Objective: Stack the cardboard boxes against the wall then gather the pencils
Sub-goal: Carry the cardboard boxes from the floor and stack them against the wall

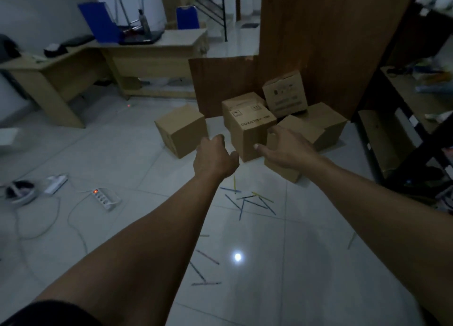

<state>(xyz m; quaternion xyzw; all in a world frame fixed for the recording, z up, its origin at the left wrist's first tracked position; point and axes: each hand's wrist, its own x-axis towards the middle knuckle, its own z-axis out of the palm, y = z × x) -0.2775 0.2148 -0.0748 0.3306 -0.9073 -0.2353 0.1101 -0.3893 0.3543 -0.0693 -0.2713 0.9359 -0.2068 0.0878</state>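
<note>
Several brown cardboard boxes lie loose on the white tile floor by a wooden panel (318, 43). The middle box (247, 122), printed "QUANTITY", stands between my hands. My left hand (215, 156) hovers just left of its lower corner, fingers loosely bent and holding nothing. My right hand (284, 146) is spread at the box's right side, with the thumb tip touching it. Another box (182, 129) sits to the left, a tilted one (285, 94) leans at the back, and one (323, 122) is at the right. Coloured pencils (247, 200) lie scattered below my hands, with more pencils (206, 266) nearer me.
A low box (282, 171) sits under my right wrist. A power strip (105, 198) with cables and a round device (20, 193) lie on the floor at left. Wooden desks (137, 56) stand behind. A dark shelf rack (416, 129) is at right.
</note>
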